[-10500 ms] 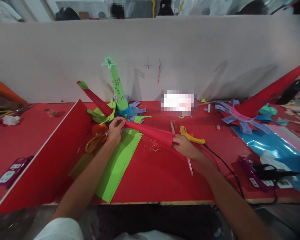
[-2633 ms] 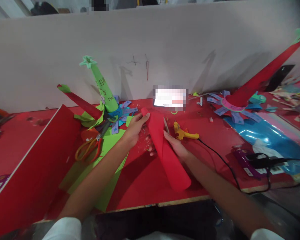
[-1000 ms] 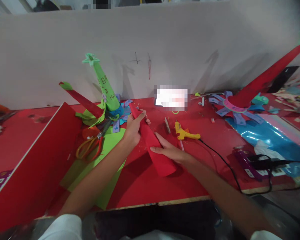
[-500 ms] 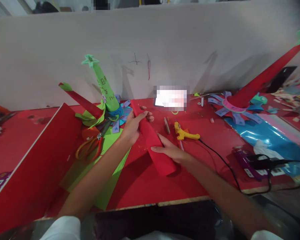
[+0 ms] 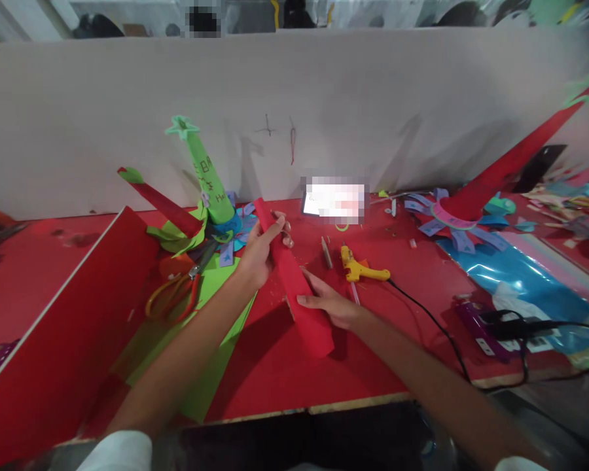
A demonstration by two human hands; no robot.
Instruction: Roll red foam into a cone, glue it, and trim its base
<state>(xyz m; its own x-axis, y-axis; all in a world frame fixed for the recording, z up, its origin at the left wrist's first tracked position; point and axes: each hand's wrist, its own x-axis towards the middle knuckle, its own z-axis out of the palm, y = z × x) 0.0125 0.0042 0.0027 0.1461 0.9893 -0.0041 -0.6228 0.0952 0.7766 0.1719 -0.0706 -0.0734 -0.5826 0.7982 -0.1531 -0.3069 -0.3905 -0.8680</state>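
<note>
A red paper cone (image 5: 308, 322), rolled narrow at the far end and wider toward me, is held tilted above the red tabletop. Around its narrow upper part my left hand (image 5: 264, 247) is closed, thumb on top. My right hand (image 5: 330, 302) grips the wider lower part from the right, with the thumb on the upper face and the other fingers partly hidden. To the right of the cone lie a yellow glue gun (image 5: 361, 265) and a slim pen-like stick (image 5: 326, 252). Scissors with orange handles (image 5: 175, 293) rest left of my left forearm on green sheets (image 5: 226, 340).
A green paper cone with a star (image 5: 210, 176) and a smaller red one (image 5: 164, 205) stand at the back left. A tall red cone (image 5: 515, 157) leans at right. A red board (image 5: 73, 320) is at left; a lit screen (image 5: 334, 198) stands against the white partition (image 5: 324, 98).
The red paper cone's wide end has swung slightly left and toward me, rolled a bit narrower. Both hands keep their hold. The camera view has tilted up slightly.
</note>
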